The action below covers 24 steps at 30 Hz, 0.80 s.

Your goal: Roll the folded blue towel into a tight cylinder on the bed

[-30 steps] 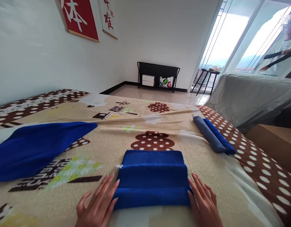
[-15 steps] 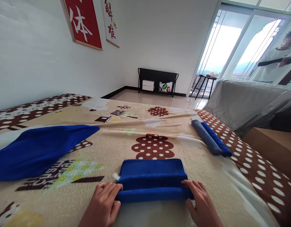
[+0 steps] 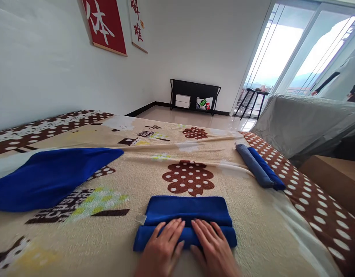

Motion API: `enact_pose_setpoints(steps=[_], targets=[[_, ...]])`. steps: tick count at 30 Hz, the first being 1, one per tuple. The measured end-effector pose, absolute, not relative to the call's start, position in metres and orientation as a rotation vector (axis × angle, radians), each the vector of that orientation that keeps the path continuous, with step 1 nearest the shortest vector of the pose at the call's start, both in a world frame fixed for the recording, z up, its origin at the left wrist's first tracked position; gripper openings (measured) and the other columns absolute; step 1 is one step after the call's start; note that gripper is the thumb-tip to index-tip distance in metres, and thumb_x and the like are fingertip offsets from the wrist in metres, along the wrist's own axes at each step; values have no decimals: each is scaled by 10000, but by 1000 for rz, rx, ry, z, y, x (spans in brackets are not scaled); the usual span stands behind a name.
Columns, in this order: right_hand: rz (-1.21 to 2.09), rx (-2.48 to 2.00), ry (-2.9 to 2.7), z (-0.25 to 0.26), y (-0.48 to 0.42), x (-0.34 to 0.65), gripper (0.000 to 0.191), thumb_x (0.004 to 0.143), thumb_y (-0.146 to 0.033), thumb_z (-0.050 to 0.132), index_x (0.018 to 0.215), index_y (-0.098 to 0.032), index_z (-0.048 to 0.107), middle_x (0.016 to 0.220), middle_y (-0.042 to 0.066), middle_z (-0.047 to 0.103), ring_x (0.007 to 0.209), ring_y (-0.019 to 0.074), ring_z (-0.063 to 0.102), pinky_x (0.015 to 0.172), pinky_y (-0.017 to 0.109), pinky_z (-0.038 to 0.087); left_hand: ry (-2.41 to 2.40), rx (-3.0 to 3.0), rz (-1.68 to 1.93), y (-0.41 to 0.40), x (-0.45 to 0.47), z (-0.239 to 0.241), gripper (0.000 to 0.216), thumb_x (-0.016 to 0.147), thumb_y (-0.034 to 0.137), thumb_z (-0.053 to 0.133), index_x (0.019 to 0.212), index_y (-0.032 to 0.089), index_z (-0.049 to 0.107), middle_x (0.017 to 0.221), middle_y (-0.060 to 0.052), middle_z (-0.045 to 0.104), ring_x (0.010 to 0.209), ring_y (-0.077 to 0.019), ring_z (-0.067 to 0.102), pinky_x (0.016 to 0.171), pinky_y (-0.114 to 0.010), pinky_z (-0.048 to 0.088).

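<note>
Partly rolled blue cloth [image 3: 187, 206] laid on patterned blanket [image 3: 266, 227], near rolled edge covered midway by left hand [image 3: 164, 244] and right hand [image 3: 210, 242], fingers slightly spread and rested on top, flat far part seen beyond fingertips.

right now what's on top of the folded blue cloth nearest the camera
The left hand and right hand rest on the near fold of the folded blue cloth. The part beneath them is covered, as is the blanket underneath.
</note>
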State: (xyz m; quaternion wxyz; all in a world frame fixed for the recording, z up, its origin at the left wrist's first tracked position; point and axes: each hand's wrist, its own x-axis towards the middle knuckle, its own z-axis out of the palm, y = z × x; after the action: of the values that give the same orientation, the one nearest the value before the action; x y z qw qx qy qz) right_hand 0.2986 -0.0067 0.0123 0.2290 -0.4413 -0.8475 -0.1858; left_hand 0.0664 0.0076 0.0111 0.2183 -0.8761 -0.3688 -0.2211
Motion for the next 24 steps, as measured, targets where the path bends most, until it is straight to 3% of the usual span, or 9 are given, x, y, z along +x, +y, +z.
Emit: enact_pose_setpoints(steps=[4,9,13,18,24], targets=[[-689,-1430,-2238,-2,-14,357,487,991,-480,435,1334,-153,547,1295,22,659,1152,188,632,981,351,402,-1242,-2309,-659,6,4,1,392,929,327,523,1295,205,596,1225,-20,718,1109,-170,648,1040,-310,342],[-756,-1460,-2092,-5,-20,350,391,996,-365,433,1254,-130,607,1282,87,662,1164,239,631,1006,412,380,-1311,-2175,-792,-2,17,10,427,879,205,529,1300,223,600,1188,-35,735,1107,-202,661,1166,-409,184],[-570,-1301,-2238,5,-9,290,395,987,-372,451,1326,-210,576,1353,-11,617,1213,167,604,1012,340,412,-1102,-2450,-682,7,74,15,438,896,219,521,1329,202,582,1302,-11,681,1199,-154,616,1046,-288,360],[-447,-1621,-2194,-3,1,318,458,1001,-451,431,1358,-194,559,1378,26,594,1218,215,610,961,402,484,-1439,-2356,-564,18,39,-1,463,952,415,505,1378,239,549,1385,-32,620,1235,-203,602,974,-350,433],[-505,-1732,-2110,-5,-2,349,467,1012,-428,399,1323,-138,592,1395,93,568,1276,284,565,1006,490,466,-1526,-2191,-686,16,15,4,369,937,286,493,1271,228,639,1341,-67,650,1242,-262,598,1164,-515,177]])
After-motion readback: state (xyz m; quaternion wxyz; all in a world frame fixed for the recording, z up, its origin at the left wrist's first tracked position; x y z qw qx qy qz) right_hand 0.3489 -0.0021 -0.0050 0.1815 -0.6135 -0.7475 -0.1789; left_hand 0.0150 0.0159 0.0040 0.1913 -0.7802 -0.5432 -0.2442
